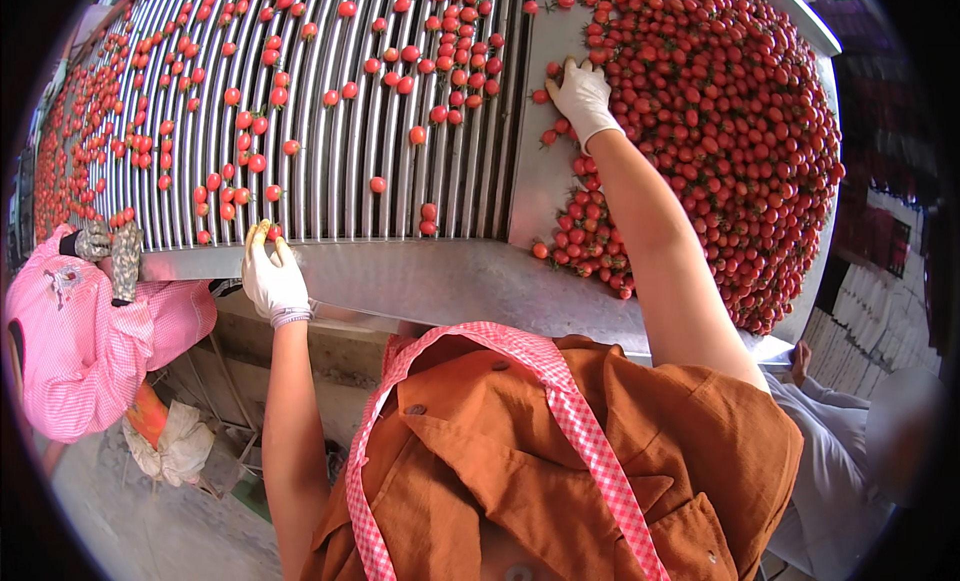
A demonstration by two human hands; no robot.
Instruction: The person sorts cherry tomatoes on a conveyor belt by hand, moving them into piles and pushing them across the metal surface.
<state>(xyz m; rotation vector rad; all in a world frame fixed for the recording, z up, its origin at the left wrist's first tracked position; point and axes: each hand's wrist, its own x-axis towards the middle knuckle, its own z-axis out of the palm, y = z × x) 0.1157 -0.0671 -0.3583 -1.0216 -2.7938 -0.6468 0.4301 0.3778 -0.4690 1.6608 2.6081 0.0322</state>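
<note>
My left hand [274, 275], in a white glove with stained fingertips, reaches over the near edge of the metal roller conveyor [322, 168]. Its fingers are around a small red tomato [274, 232]; whether they grip it is unclear. My right hand [583, 99], gloved in white too, lies palm down at the left edge of a large heap of cherry tomatoes [712, 130]. Its fingers are spread over the steel feed tray [536, 168], beside a few loose tomatoes. More tomatoes are scattered across the rollers, densest at the far left.
At the left, a person in a pink checked garment [82, 341] has patterned gloves at the conveyor's edge. Another person in grey [817, 446] is at the lower right. A raised steel rim [450, 273] runs along my side. A pale sack [176, 442] hangs below at left.
</note>
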